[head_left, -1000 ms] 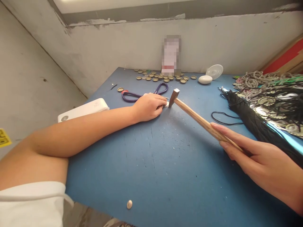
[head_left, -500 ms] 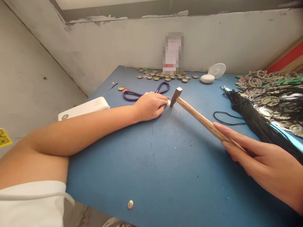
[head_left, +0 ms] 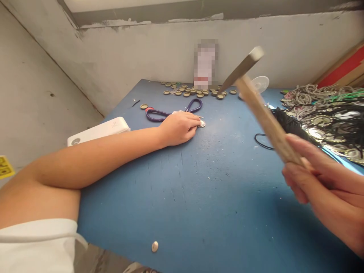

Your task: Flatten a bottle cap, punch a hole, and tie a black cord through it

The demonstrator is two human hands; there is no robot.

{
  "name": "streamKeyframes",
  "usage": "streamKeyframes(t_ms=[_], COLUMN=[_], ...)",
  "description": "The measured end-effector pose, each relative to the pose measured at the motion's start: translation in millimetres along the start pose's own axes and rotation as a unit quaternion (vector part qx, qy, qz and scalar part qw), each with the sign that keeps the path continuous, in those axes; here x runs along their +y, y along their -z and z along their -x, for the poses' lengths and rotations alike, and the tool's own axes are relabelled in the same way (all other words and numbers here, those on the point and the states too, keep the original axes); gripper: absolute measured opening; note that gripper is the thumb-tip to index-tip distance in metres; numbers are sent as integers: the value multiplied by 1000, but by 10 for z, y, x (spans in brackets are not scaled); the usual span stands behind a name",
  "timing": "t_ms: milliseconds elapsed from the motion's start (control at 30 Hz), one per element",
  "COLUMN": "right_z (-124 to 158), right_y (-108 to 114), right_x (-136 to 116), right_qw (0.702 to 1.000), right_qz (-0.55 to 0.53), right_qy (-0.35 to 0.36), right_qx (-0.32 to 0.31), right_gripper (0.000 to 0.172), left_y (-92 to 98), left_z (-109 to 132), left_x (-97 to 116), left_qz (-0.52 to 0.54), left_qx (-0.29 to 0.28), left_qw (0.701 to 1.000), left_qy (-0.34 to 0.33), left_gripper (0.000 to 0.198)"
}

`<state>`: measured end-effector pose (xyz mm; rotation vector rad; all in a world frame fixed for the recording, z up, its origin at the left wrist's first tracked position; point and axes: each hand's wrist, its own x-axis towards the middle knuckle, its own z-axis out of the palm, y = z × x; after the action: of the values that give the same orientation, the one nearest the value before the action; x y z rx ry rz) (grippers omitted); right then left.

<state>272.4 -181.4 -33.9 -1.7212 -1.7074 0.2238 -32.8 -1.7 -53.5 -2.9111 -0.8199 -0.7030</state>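
A hammer point(head_left: 263, 117) with a wooden handle and a metal head is raised above the table, my right hand point(head_left: 324, 182) closed around the lower handle. Its head is clear of the tabletop and slightly blurred. On the blue table point(head_left: 199, 212) rests my left hand point(head_left: 180, 128), fingers bent and pressed together. Their tips pin the edge of a silvery bottle cap point(head_left: 202, 124) lying on the surface; part of the cap is under the fingers. Just behind this hand lie scissors point(head_left: 159, 115) with dark blue loop handles, their blades mostly hidden by it.
Many bottle caps point(head_left: 186, 94) are scattered along the back edge. Grey and black cords with caps point(head_left: 321, 121) are heaped at the right. A white power bank point(head_left: 99, 131) lies beyond my left forearm. A small round pale piece point(head_left: 155, 246) sits near the front edge.
My right hand has lifted the hammer up and to the right, away from the bottle cap, which now shows more. My left hand has stayed in place.
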Motion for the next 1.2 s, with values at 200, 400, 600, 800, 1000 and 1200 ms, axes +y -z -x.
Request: streamKeyframes(t_ms=[200,400,600,800,1000,1200], right_z=[-168,-73,19,-89,-33,44], right_y=[-57,-23,-45,-88,-4,6], right_x=[-130,-204,-101,-141,-182,-143], right_qw=[989,993,997,994,993,991], right_qz=[-6,-52,-62,-26,-54,-110], right_qy=[-56,-61,-35,-5,-44,-70], right_qx=[-134,-82,-11,-110,-95,40], right_gripper=[64,63,55,56,56,58], left_y=[25,18,-4,7,19,8], left_z=[-9,-5,-1,-10,3,9], left_x=[42,15,-13,23,24,-2], left_qz=[-18,-8,11,2,-12,-2], left_qx=[-5,-3,2,-8,-9,3], left_qw=[1000,1000,1000,999,1000,1000], left_qy=[26,11,8,34,22,9], left_gripper=[30,32,33,29,31,30])
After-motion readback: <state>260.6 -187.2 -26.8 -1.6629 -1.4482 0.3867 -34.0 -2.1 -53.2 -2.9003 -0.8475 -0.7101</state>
